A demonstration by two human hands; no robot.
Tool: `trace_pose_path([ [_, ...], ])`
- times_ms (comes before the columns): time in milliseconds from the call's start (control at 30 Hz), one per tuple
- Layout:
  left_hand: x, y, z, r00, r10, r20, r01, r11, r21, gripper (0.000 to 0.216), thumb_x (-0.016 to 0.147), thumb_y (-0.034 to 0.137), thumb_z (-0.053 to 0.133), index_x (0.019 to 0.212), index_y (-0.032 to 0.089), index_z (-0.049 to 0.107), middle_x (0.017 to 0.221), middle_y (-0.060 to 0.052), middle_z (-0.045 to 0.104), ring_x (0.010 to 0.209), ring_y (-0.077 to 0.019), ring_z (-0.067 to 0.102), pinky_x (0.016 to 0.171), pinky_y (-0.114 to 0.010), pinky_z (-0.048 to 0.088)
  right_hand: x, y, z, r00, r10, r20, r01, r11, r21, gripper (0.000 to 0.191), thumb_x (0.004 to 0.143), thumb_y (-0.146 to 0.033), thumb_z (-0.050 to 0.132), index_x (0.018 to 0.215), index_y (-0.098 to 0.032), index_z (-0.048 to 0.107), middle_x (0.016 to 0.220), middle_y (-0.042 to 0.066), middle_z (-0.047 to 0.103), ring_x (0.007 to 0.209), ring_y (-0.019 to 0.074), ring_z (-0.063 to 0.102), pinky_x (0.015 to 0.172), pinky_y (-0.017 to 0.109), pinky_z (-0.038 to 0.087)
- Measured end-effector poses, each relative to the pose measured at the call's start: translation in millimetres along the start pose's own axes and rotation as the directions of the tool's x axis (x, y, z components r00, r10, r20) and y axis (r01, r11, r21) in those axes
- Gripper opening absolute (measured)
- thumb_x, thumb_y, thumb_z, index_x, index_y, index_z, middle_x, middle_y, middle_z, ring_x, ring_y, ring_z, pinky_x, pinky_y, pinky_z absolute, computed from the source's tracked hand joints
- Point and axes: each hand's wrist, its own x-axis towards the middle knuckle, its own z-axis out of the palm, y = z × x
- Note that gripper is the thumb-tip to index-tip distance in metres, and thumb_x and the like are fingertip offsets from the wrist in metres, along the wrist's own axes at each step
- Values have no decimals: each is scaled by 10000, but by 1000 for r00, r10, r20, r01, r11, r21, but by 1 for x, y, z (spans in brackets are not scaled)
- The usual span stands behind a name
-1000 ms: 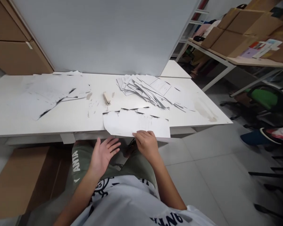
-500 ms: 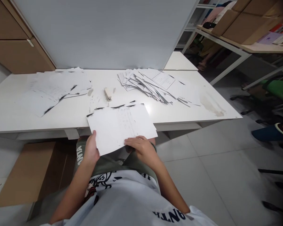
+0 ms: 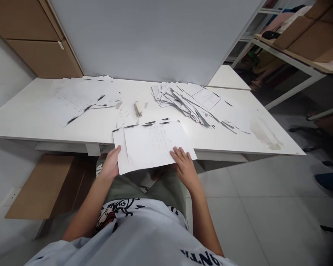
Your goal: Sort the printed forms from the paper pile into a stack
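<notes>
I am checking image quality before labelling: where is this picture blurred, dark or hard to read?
Head view: print on the held sheets is too faint to read; head view, right: the blue object is blurred; head view, far right edge: dark.

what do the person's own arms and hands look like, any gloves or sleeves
The left hand and right hand are bare, with no gloves, rings or watch to be seen. The forearms are uncovered too. The shirt is pale with short sleeves, and black lettering shows near the right arm.
</notes>
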Motion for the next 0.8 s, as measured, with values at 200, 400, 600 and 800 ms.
trace_pose_path([
  [200, 6, -1, -2, 999, 6, 50, -6, 1000, -6, 287, 961, 270, 545, 1079, 65, 708, 958, -163, 772, 979, -266, 737, 949, -374, 573, 0, -5, -5, 996, -67, -55, 64, 997, -43, 657, 907, -40, 338, 1505, -302, 411, 1598, 23, 343, 1535, 248, 126, 1211, 603, 202],
  [400, 10, -8, -2, 997, -27, 68, 26, 1000, 7, 268, 946, 261, 561, 1067, 77, 714, 973, -158, 772, 997, -271, 732, 951, -384, 572, 12, -28, 4, 992, -111, -53, 109, 993, -36, 654, 906, -34, 323, 1504, -283, 407, 1602, 28, 339, 1533, 232, 141, 1214, 580, 216],
  [600, 12, -7, -3, 994, 29, 101, -32, 999, 31, 192, 836, 228, 704, 946, 72, 722, 884, -154, 773, 936, -284, 741, 917, -398, 584, 11, -14, 8, 993, -32, -117, 23, 997, -78, 664, 885, -25, 341, 1485, -293, 436, 1588, 46, 370, 1530, 255, 160, 1203, 616, 196],
  [800, 18, -14, -9, 987, 99, 125, -103, 994, 27, 266, 784, 353, 757, 872, 104, 729, 861, -128, 774, 969, -291, 729, 908, -392, 581, 0, 8, 12, 983, 34, -179, -49, 996, -79, 645, 895, -42, 331, 1470, -306, 457, 1542, 72, 444, 1513, 270, 222, 1173, 632, 240],
])
